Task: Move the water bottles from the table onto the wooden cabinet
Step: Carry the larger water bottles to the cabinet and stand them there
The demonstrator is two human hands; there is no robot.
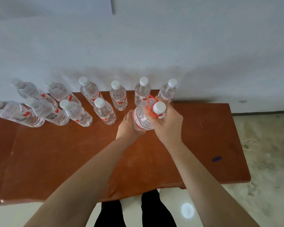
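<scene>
Right hand (167,126) is wrapped round the neck just under the white cap (159,107), and the left hand (128,126) cups the belly of the same big bottle (143,118) (the one with the red carry loop (150,102)). It's over the back half of the wooden top (72,153), which I reckon is the cabinet. I can't tell if its base touches the wood. Ten small bottles (105,112) stand along the back of that top, the closest just beside the left hand. I'd lower it straight down, clear of that neighbour, and let go of the neck last.
</scene>
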